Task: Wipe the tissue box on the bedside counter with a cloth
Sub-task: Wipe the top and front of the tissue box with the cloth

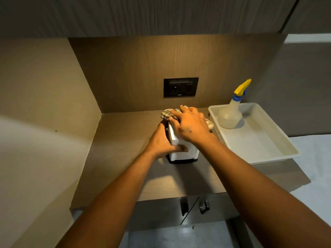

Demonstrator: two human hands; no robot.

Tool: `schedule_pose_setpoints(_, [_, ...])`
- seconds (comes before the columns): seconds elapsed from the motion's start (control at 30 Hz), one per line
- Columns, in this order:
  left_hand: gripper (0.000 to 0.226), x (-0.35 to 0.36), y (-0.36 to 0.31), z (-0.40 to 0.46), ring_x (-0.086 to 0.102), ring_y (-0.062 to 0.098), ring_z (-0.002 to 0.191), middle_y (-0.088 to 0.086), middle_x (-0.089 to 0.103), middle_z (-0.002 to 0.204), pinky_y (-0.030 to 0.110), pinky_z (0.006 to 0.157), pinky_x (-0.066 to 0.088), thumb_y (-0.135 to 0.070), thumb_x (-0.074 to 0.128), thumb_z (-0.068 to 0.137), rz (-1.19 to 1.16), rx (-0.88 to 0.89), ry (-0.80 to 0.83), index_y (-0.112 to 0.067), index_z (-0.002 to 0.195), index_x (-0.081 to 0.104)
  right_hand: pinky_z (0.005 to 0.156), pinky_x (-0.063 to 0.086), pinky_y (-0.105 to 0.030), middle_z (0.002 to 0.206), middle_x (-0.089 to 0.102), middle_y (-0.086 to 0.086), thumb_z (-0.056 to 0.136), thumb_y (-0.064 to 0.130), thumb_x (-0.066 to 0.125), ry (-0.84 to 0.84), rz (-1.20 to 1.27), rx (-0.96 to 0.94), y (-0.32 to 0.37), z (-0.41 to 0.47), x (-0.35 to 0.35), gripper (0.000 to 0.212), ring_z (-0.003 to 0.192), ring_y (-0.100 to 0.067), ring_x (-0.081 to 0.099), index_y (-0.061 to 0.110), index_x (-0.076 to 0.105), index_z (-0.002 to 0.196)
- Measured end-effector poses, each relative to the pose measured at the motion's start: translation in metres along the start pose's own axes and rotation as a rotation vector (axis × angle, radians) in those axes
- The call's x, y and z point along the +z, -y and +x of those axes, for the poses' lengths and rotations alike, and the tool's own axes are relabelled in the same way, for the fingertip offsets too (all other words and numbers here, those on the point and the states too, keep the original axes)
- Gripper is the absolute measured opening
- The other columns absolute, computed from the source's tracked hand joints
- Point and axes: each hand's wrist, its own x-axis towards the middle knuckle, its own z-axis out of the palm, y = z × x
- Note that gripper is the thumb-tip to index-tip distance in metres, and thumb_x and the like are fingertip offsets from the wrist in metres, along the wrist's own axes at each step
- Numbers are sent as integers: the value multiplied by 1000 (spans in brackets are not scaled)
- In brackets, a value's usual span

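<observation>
Two bare forearms, sleeveless — right hand [191, 126] (small dark mark) — ringless.

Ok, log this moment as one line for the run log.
stage: wiping | left hand: steadies tissue box | right hand: presses cloth on box top | spray bottle: upright in tray

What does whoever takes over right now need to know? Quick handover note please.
Left hand: gripping the tissue box by its left side, steadying it upright on the counter.
Right hand: pressing the checked cloth on the box top.
Spray bottle stands in the white tray, right of the box.
Done: cloth on top, wipe under way.
Left: cannot tell which faces are wiped; do the sides and front, then release.
</observation>
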Motion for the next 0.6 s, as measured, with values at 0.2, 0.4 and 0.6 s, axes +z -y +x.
schedule_pose_setpoints(0.2, [88, 5, -4, 1, 66, 8, 122, -11, 71, 128, 35, 101, 57, -22, 101, 55, -130, 120, -36, -37, 130, 58, 90, 32, -45, 132, 56, -10, 98, 50, 40, -131, -74, 21, 14, -40, -1, 44, 120, -32, 40, 33, 57, 134])
schedule_pose_setpoints(0.4, [117, 1, 2, 7, 60, 7, 129, -16, 63, 137, 39, 104, 56, -38, 107, 44, -108, 51, 32, -42, 142, 44, 89, 32, -44, 126, 52, -10, 100, 51, 37, -80, -101, 105, 20, -21, -6, 41, 114, -32, 40, 33, 59, 130])
schedule_pose_setpoints(0.6, [139, 1, 6, 4, 51, 2, 131, -16, 51, 148, 28, 101, 50, -63, 103, 35, -37, 0, 45, -38, 152, 31, 95, 33, -45, 130, 50, -12, 100, 52, 38, -22, -93, 285, 10, 9, -10, 44, 118, -33, 40, 30, 60, 130])
